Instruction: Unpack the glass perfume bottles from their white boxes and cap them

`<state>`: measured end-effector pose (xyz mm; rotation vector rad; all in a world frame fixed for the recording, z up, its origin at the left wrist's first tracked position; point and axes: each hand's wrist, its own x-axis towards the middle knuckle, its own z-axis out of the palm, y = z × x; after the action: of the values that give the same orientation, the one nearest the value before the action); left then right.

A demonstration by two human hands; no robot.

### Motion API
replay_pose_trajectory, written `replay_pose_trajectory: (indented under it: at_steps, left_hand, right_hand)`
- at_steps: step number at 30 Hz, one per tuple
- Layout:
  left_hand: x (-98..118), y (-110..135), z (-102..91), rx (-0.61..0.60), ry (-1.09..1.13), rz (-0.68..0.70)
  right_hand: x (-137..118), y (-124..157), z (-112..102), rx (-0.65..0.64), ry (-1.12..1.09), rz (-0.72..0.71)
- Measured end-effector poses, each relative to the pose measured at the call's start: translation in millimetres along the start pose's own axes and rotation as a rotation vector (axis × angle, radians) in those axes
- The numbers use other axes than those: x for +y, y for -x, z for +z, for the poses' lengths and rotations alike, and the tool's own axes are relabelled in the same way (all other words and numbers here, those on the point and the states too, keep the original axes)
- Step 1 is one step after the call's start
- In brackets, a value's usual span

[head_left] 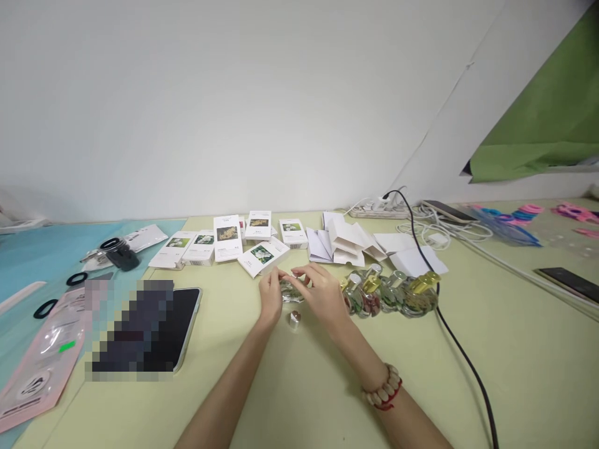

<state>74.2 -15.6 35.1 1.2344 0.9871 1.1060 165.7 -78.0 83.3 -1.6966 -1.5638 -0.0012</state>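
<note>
Low over the table, a small clear glass bottle [292,293] sits between my hands, with bits of green inside it. My left hand [270,297] is closed around its left side. My right hand [324,298] has its thumb and fingers drawn together at the bottle's top and covers part of it. Just in front of the bottle, a silver cap [294,318] lies on the table. To the right of my right hand stand several round glass bottles [393,298] with silver or gold caps and dried plant pieces inside.
White printed boxes [228,239] line the back, beside flattened white cartons [344,240]. A tablet [180,330] and dark jar [120,254] are at left. A black cable [461,346] crosses the right side near white cords [510,268] and phones [571,284].
</note>
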Motion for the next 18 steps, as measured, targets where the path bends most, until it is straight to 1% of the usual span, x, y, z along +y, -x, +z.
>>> replay_pose_trajectory:
  at_steps: [4,8,14,18]
  left_hand:
    - [0.9,-0.3,0.8,-0.002,0.007,-0.02]
    - [1.3,-0.2,0.6,0.01,0.021,-0.037]
    - [-0.5,-0.1,0.1,0.021,0.022,-0.022]
    - [-0.7,0.7,0.2,0.023,0.024,-0.011]
  right_hand:
    - [-2.0,1.3,-0.4,-0.053,0.039,0.042]
    - [-7.7,-0.7,-6.4,-0.074,0.032,0.099]
    - [-13.2,-5.7,-15.3,-0.174,-0.124,0.216]
    - [-12.1,-4.0,-13.4,-0.132,-0.089,0.244]
